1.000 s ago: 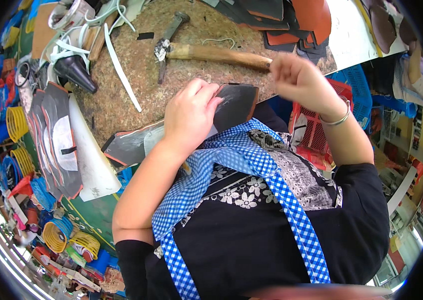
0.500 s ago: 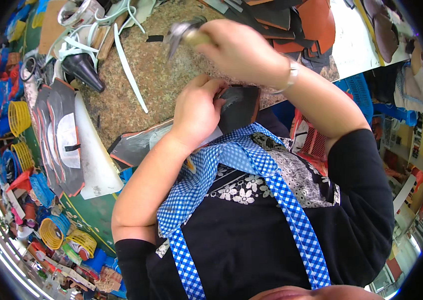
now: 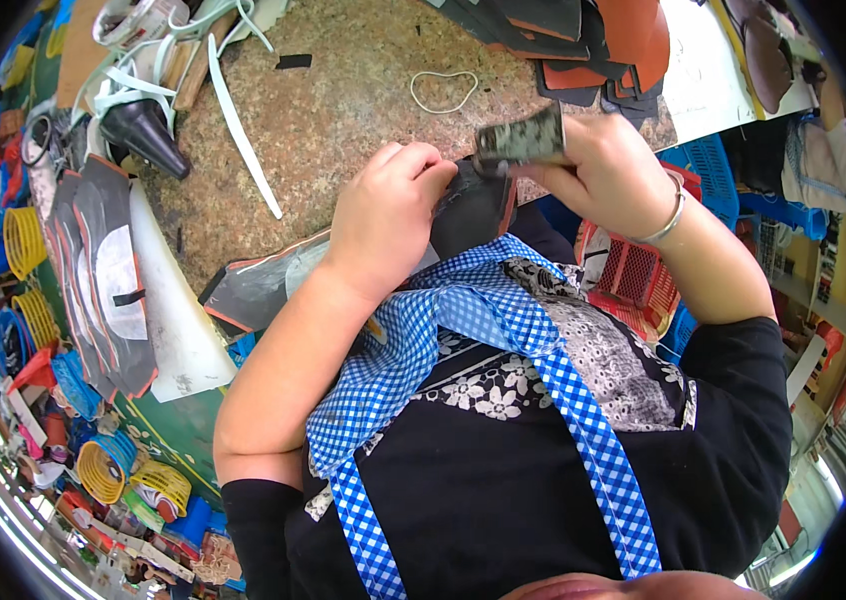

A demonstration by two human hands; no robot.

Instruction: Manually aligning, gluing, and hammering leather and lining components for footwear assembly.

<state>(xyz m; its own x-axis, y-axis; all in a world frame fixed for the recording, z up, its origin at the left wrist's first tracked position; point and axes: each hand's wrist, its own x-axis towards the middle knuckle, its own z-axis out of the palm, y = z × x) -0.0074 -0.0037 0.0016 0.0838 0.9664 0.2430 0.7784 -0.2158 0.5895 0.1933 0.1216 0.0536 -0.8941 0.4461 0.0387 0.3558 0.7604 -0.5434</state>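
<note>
A hammer with a worn metal head is gripped in my right hand. Its head is down at the far edge of a long dark leather piece with orange edges. This piece lies along the table's near edge, its front part close to my apron. My left hand rests on its middle, fingers curled and pressed together at the far edge, left of the hammer. Whether those fingers pinch a fold of the leather is hidden. A pale patch shows on the leather beside my left wrist.
A thin pale loop lies beyond my hands on the mottled tabletop. Layered dark pieces and a white sheet are at the left, near a black cone-shaped object and a white strip. Orange-and-black pieces pile up far right.
My right hand has swung the hammer down and to the right, from above the table onto the leather's edge. The pale loop has come into sight. My left hand stays nearly in place.
</note>
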